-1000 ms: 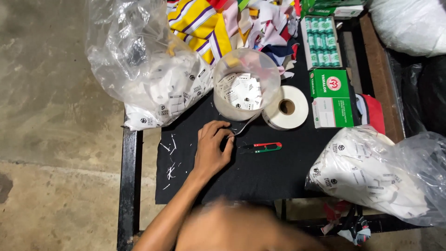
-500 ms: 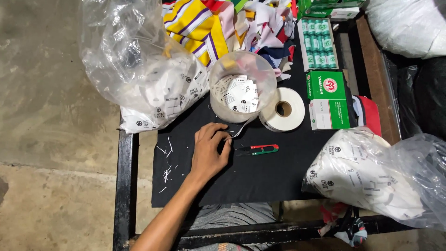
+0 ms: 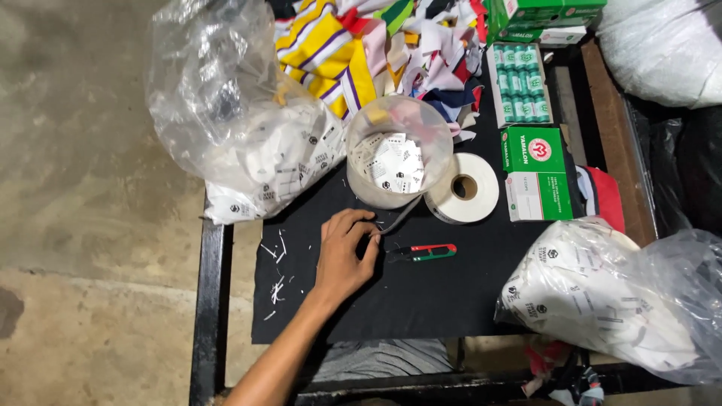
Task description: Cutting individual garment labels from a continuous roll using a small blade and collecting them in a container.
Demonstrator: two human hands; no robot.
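Black cloth (image 3: 421, 301) under the left hand (image 3: 344, 256), fingers (image 3: 359, 224) curled loosely, tips touching a dark strip (image 3: 397, 219) just below the clear tub (image 3: 398, 150) of labels. Red-green thread snips (image 3: 425, 252) lie just beside, untouched.

Counter (image 3: 421, 301) mat black; thread snips (image 3: 423, 252) red-green; tape roll (image 3: 465, 188) white; boxes (image 3: 535, 174) green-white; fabric scraps (image 3: 338, 53) yellow-striped, mixed colours.

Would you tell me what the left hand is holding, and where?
The left hand pinches a thin dark strip at its near end; the right hand is out of view.
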